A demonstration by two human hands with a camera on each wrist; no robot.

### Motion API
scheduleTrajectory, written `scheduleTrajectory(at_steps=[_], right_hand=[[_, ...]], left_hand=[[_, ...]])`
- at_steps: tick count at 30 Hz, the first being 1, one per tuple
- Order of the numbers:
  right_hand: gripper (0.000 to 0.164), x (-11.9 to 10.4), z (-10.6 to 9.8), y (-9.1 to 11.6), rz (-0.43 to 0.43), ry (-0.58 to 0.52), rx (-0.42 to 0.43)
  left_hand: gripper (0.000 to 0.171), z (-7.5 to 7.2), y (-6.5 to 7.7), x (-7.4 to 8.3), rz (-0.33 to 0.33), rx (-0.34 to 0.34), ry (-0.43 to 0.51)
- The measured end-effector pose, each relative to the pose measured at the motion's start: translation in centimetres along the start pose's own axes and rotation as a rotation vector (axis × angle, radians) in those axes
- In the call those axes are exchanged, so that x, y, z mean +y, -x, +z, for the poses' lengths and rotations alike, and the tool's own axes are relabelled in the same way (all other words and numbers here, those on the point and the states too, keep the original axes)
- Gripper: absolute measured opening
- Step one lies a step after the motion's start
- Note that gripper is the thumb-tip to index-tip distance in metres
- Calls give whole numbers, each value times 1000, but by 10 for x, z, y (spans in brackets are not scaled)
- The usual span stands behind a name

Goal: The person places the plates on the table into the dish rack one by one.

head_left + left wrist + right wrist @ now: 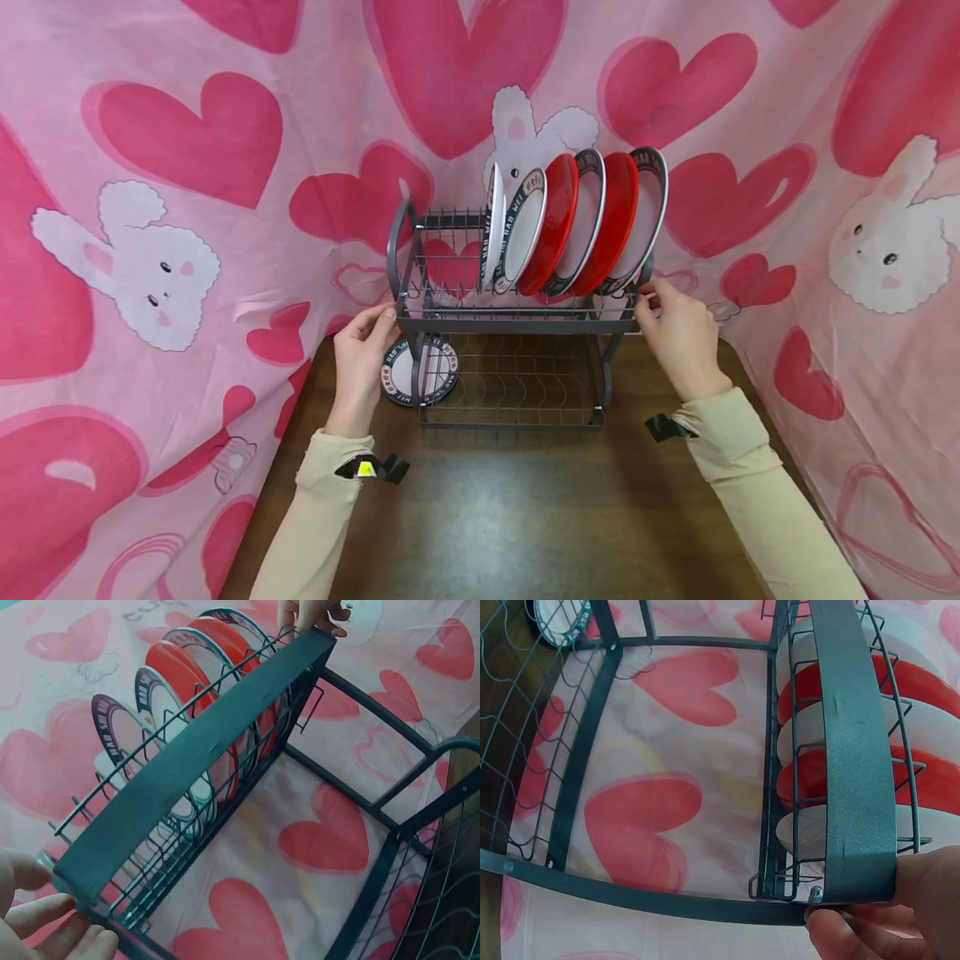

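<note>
A dark grey two-tier dish rack (510,325) stands at the far side of the table. My left hand (365,362) holds the left front corner of its upper tier, thumb and fingers at the frame's end in the left wrist view. At the opposite corner my right hand (678,333) grips the frame, thumb and fingers around its end in the right wrist view. Several plates stand upright on the upper tier: red plates (552,225) alternate with white ones that have dark patterned rims (528,229). They fill its middle and right; the left slots hold none.
A white plate (401,375) with a dark lettered rim lies flat on the brown table (487,517), partly behind the rack's left post. The wire lower tier (517,387) bears no plates. Pink heart-and-rabbit cloth (315,108) hangs close behind and at both sides.
</note>
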State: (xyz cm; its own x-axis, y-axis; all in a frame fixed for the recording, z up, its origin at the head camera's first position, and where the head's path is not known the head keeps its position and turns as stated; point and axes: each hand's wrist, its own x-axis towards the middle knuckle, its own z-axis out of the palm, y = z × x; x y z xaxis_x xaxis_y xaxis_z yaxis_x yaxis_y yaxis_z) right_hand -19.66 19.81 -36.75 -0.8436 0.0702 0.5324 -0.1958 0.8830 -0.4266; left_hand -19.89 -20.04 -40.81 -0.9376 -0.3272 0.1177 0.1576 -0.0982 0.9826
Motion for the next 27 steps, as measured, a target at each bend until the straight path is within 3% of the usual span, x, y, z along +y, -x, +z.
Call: scheduleTrajectory(at_steps=[5, 13, 27], right_hand=[[20, -1, -1, 0, 11, -6, -7], [20, -2, -2, -2, 32, -8, -50], [19, -3, -3, -2, 41, -10, -103]], left_hand=[[34, -10, 2, -6, 0, 15, -34], [36, -28, 3, -24, -88, 55, -135], [36, -53, -6, -70, -180, 123, -188]])
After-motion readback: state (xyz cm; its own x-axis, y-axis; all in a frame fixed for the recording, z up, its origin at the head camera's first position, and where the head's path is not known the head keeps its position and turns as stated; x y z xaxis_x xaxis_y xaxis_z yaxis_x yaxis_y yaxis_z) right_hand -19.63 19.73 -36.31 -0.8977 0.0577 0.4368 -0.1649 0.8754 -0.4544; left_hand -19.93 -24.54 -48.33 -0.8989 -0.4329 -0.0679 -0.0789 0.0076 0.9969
